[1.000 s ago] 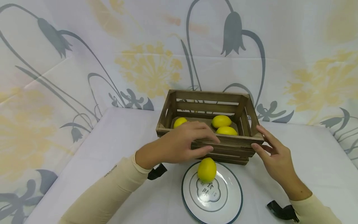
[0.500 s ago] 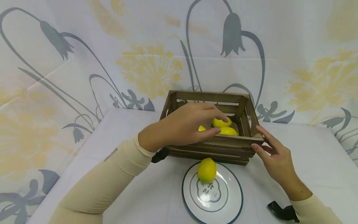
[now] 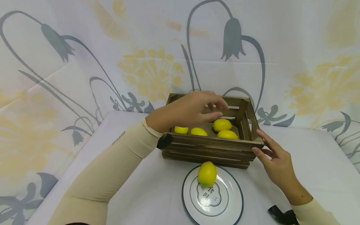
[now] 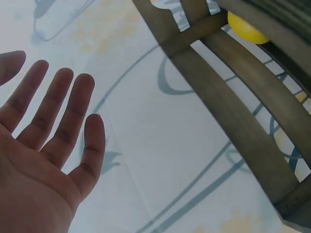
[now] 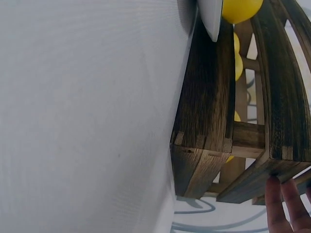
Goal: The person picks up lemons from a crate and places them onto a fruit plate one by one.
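My left hand [image 3: 201, 106] hovers over the slatted wooden crate [image 3: 208, 147], its fingers loosely bent around nothing. In the left wrist view its palm and spread fingers face the camera, apart from the crate. Inside the crate lie several yellow lemons [image 3: 222, 125], two at the right and others further left, partly behind the front rail. My right hand [image 3: 277, 161] grips the crate's front right corner, thumb on the front and fingers along the side. Its fingertips [image 5: 273, 187] touch the upper slat's end in the right wrist view. Another lemon [image 3: 207, 174] stands on a white plate [image 3: 225, 209].
The blue-rimmed plate, with printed characters at its middle, lies directly before the crate. A patterned cloth backdrop [image 3: 157, 37] rises behind. Black devices show at the left wrist [image 3: 164, 141] and beside the right sleeve. White cloth [image 3: 146, 193] covers the table.
My left hand has moved up and away from the crate's front to above its inside, uncovering a lemon on the left. The right hand keeps its place at the corner.
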Available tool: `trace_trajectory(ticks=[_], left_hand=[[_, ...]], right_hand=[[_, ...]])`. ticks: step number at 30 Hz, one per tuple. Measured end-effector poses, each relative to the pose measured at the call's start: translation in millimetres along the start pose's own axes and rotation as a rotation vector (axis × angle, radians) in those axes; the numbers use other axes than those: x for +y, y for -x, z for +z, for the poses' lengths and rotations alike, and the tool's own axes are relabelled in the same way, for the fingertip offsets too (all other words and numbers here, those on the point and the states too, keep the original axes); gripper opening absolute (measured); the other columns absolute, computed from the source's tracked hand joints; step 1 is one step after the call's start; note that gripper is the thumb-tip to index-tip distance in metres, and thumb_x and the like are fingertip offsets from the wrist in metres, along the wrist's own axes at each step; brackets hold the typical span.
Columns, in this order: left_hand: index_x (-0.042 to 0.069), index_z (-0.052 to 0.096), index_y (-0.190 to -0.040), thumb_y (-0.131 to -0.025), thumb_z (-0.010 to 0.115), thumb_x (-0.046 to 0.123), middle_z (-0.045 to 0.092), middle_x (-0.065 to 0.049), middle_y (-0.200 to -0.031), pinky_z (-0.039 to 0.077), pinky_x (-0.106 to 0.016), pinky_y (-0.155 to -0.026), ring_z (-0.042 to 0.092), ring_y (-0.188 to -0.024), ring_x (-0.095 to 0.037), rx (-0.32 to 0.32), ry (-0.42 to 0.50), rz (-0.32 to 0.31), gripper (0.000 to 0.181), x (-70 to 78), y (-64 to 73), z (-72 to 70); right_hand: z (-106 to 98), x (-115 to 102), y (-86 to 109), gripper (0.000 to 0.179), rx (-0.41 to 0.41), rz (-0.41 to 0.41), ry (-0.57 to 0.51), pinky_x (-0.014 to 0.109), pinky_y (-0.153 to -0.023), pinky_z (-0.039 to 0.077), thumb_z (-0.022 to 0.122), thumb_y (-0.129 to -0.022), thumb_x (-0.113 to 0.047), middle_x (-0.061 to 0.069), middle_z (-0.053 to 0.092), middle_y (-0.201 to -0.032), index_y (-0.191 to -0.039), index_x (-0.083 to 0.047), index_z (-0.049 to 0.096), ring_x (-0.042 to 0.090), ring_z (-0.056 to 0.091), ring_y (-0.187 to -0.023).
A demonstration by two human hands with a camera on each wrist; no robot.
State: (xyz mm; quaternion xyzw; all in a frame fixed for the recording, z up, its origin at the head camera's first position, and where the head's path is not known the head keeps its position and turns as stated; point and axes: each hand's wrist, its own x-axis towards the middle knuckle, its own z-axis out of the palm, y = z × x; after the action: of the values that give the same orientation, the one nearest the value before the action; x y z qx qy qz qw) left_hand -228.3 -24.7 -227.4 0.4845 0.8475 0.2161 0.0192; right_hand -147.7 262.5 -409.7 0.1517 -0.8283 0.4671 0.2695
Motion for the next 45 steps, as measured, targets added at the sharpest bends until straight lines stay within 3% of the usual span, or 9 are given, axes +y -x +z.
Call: trace_trajectory(ticks=[11, 17, 20, 27, 33, 36, 41, 45], left_hand=[[0.012, 0.065, -0.124, -0.102, 0.059, 0.022, 0.069, 0.000, -0.118, 0.051, -0.020, -0.094, 0.064, -0.104, -0.009, -0.064, 0.043, -0.038, 0.025, -22.3, -44.4, 3.8], [0.015, 0.064, -0.124, -0.103, 0.057, 0.026, 0.069, 0.002, -0.116, 0.051, -0.019, -0.090, 0.063, -0.102, -0.007, -0.125, 0.004, -0.075, 0.026, -30.7, -61.1, 11.4], [0.016, 0.064, -0.125, -0.103, 0.056, 0.027, 0.068, 0.002, -0.116, 0.051, -0.021, -0.090, 0.062, -0.104, -0.008, -0.151, 0.014, -0.110, 0.026, -37.0, -64.4, 14.7], [0.024, 0.062, -0.127, -0.102, 0.057, 0.037, 0.062, 0.004, -0.125, 0.051, -0.028, -0.097, 0.058, -0.114, -0.011, -0.294, 0.124, -0.241, 0.029, -61.3, -68.6, 21.2], [0.022, 0.061, -0.126, -0.101, 0.060, 0.034, 0.064, 0.002, -0.118, 0.054, -0.031, -0.090, 0.063, -0.104, -0.015, -0.387, 0.259, -0.286, 0.028, -82.4, -70.5, 30.7], [0.021, 0.062, -0.126, -0.101, 0.060, 0.033, 0.066, 0.001, -0.115, 0.055, -0.030, -0.084, 0.063, -0.099, -0.017, -0.405, 0.313, -0.306, 0.028, -91.5, -72.1, 34.2], [0.024, 0.062, -0.126, -0.101, 0.060, 0.034, 0.064, 0.002, -0.123, 0.056, -0.033, -0.086, 0.064, -0.102, -0.019, -0.427, 0.372, -0.362, 0.027, -96.6, -71.6, 33.0], [0.024, 0.060, -0.131, -0.100, 0.060, 0.036, 0.060, 0.000, -0.134, 0.054, -0.034, -0.093, 0.064, -0.110, -0.019, -0.493, 0.389, -0.402, 0.033, -94.8, -71.8, 32.3]], right_hand=[[0.8, 0.5, 0.1, 0.068, 0.007, -0.010, -0.004, 0.002, -0.091, 0.044, 0.070, -0.081, 0.018, -0.014, 0.052, -0.147, -0.143, -0.005, 0.054, -0.012, 0.050, -0.125], [-1.8, 2.5, 2.0, 0.068, 0.017, -0.033, -0.013, 0.003, -0.091, 0.045, 0.069, -0.080, 0.020, -0.012, 0.053, -0.147, -0.142, -0.003, 0.054, -0.010, 0.053, -0.123], [-2.9, 3.2, 1.8, 0.068, 0.019, -0.039, -0.013, 0.003, -0.092, 0.045, 0.069, -0.080, 0.020, -0.011, 0.053, -0.147, -0.143, -0.003, 0.054, -0.008, 0.054, -0.122], [-1.3, 4.4, 0.1, 0.068, 0.021, -0.055, -0.028, 0.004, -0.093, 0.045, 0.068, -0.080, 0.021, -0.009, 0.054, -0.147, -0.142, -0.002, 0.054, -0.007, 0.055, -0.121], [1.4, 3.3, -1.9, 0.069, 0.007, -0.050, -0.009, 0.004, -0.093, 0.044, 0.069, -0.080, 0.019, -0.011, 0.053, -0.147, -0.143, -0.004, 0.054, -0.009, 0.052, -0.124], [1.7, 2.6, -2.5, 0.069, 0.003, -0.038, 0.008, 0.003, -0.092, 0.044, 0.070, -0.081, 0.018, -0.013, 0.052, -0.147, -0.144, -0.006, 0.053, -0.010, 0.052, -0.124], [0.8, 1.4, -2.8, 0.070, 0.006, -0.045, 0.016, 0.003, -0.093, 0.044, 0.070, -0.081, 0.017, -0.012, 0.052, -0.147, -0.144, -0.006, 0.053, -0.011, 0.051, -0.124], [-1.2, 1.1, -0.9, 0.070, 0.008, -0.078, 0.004, 0.003, -0.093, 0.044, 0.070, -0.079, 0.019, -0.010, 0.053, -0.147, -0.143, -0.003, 0.053, -0.009, 0.053, -0.124]])
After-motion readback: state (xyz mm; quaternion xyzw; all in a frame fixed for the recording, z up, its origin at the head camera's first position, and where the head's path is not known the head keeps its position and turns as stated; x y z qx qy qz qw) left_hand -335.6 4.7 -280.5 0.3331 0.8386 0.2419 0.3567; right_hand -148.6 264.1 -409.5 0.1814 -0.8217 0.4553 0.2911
